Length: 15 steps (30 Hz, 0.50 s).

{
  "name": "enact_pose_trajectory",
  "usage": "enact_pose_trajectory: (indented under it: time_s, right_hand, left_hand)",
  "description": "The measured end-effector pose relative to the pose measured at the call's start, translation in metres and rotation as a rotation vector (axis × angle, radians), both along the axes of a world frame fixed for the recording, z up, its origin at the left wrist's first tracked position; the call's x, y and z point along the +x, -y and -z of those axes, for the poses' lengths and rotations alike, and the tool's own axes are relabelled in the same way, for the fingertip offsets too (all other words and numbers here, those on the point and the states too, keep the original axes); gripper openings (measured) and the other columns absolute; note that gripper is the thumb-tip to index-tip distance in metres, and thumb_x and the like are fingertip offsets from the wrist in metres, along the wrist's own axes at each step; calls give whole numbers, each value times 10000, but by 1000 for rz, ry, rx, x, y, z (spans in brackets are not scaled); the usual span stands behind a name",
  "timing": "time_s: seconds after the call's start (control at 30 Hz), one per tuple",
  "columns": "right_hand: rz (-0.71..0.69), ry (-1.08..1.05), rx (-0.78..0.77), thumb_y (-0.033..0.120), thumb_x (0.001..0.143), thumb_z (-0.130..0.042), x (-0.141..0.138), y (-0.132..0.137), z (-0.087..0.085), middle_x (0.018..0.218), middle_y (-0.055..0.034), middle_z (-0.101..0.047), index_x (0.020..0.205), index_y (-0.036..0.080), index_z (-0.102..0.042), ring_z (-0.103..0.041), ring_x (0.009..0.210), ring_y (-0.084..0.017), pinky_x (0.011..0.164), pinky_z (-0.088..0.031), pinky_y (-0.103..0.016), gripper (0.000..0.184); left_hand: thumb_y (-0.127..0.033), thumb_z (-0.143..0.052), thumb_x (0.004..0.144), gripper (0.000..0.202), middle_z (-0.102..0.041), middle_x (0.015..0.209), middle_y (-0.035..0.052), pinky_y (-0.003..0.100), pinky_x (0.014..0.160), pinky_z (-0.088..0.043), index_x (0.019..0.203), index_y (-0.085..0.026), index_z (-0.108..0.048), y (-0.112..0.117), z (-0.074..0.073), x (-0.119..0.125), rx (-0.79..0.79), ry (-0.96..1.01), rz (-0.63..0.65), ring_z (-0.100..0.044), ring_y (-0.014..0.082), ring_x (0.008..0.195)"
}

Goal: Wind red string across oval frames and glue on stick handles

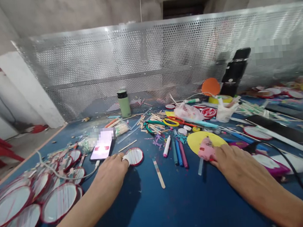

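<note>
Your left hand (111, 171) lies knuckles up on the blue worktop (174, 206), fingers bent down at the left edge of a small round disc (135, 156), white with a red rim. The fingertips touch that edge, but I cannot tell whether you are pinching it or only resting against it. The disc lies flat just right of a smartphone (103, 147), whose screen is lit and which has a white cable (67, 176) running from its near end.

Your right hand (231, 159) is closed around the handle of a pink glue gun (206, 149). The gun rests on a yellow paper circle (199, 137), its body pointing away from you. A clear glue stick (200, 166) lies just beside the gun on its near side, and a black cable (286, 162) loops past your right wrist.

Between your hands lie a wooden craft stick (159, 174) and a row of markers (178, 153), side by side and pointing away from you. To your far left, larger red-rimmed discs (30, 203) overlap in a pile. Further back stand a green bottle (123, 103), yellow-handled scissors (171, 121) among loose sticks, and a black phone stand (234, 72) against the perforated metal screen (136, 58).
</note>
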State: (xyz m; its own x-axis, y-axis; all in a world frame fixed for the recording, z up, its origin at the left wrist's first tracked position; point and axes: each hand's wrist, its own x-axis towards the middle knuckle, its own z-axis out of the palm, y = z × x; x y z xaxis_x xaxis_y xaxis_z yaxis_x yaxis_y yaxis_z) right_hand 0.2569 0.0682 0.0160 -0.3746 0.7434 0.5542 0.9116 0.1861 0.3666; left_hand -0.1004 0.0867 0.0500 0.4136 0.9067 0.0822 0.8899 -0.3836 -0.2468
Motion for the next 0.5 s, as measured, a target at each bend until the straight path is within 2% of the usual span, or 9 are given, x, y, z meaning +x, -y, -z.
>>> enact_pose_trajectory:
  time_s: [0.07, 0.13, 0.23, 0.3, 0.37, 0.5]
  right_hand:
    - [-4, 75, 32, 226, 956, -382, -15, 12, -20, 818, -157, -616, 911, 115, -638, -527, 705, -279, 609, -385, -390, 283]
    - [-71, 97, 72, 256, 973, -368, -35, 23, -41, 971, -181, -651, 1059, 111, -640, -559, 806, -314, 647, -409, -422, 321]
    - [-234, 17, 46, 247, 990, -374, -65, 30, -62, 957, -149, -673, 1004, 152, -662, -589, 896, -301, 766, -443, -445, 304]
    - [-359, -51, -4, 234, 983, -413, -79, 26, -64, 944, -114, -684, 989, 185, -673, -603, 899, -271, 810, -453, -421, 265]
    - [-449, -113, -49, 205, 976, -442, -87, 19, -59, 930, -92, -689, 981, 197, -678, -612, 880, -242, 807, -462, -385, 236]
    - [-576, -234, -168, 164, 991, -431, -92, 10, -41, 886, -76, -683, 944, 173, -670, -609, 813, -195, 763, -460, -340, 243]
  left_hand:
    - [-9, -429, 868, 268, -654, 880, 104, 334, 767, -495, 850, -153, -655, -5, 2, 1, 22, -16, 27, -648, 225, 871]
    - [-7, -433, 872, 267, -648, 861, 98, 330, 764, -491, 824, -154, -652, -9, 7, 0, 49, -22, 71, -641, 218, 855]
    - [-20, -441, 888, 254, -644, 866, 92, 332, 738, -478, 819, -156, -644, -12, 15, -7, 107, -14, 151, -625, 215, 818]
    - [-8, -450, 882, 247, -636, 864, 85, 326, 712, -458, 801, -158, -628, -12, 21, -13, 164, -4, 210, -608, 206, 782]
    - [0, -466, 872, 243, -618, 822, 72, 322, 676, -433, 742, -161, -593, -10, 25, -17, 235, 32, 287, -580, 194, 727]
    - [-37, -480, 873, 220, -590, 733, 36, 317, 625, -397, 720, -178, -552, 6, 29, -9, 352, 199, 556, -526, 178, 659]
